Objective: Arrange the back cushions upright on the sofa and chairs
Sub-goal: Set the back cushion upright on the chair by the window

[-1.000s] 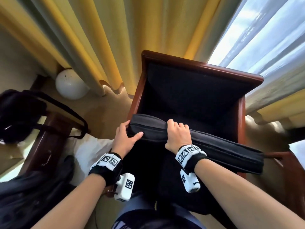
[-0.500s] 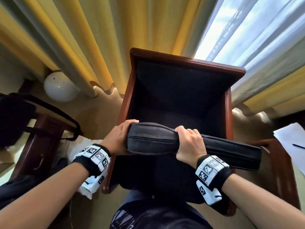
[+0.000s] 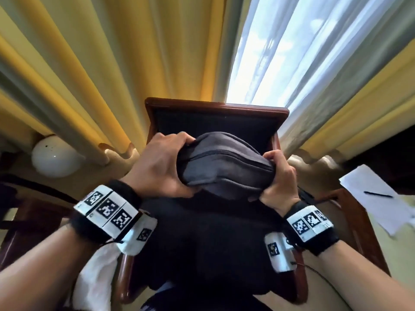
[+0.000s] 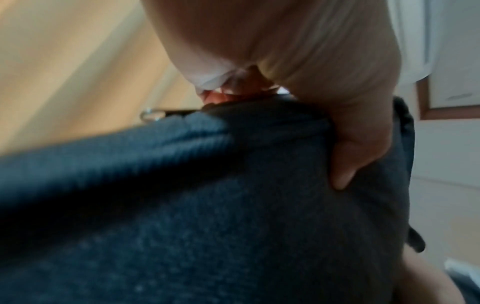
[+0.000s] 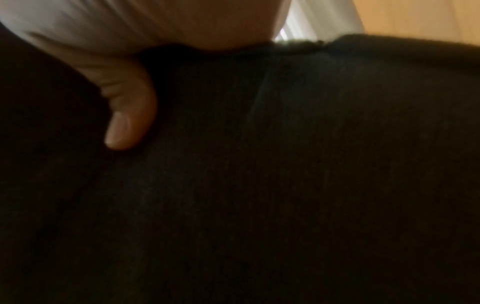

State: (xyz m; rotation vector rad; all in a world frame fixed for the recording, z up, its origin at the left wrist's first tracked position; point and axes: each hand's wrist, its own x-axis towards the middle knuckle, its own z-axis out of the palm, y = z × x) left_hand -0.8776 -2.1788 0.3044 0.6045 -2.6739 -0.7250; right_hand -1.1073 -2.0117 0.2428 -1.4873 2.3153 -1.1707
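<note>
Moved: cushion is up off the seat and turned end-on to the head camera vs a second ago; hands have shifted from its long top edge to its two sides.
Left hand: fingers curled over the far top edge, thumb pressed into the near face. Firm grip.
Right hand: same clamp on the right side, thumb dug into the fabric.
Why held so: likely two-sided grip to control tilt while standing it against the backrest.
Cushion location: in the air over the seat of the wooden armchair, near its backrest, not yet leaning on it.
Zipper: faces up and toward the camera.
Count, cushions: 1 visible.
Count, chairs: 1 fully in view; dark wood frames at left and right edges, can't tell what they are.
Other: 1 white globe lamp far left, paper sheets with 1 pen right.
</note>
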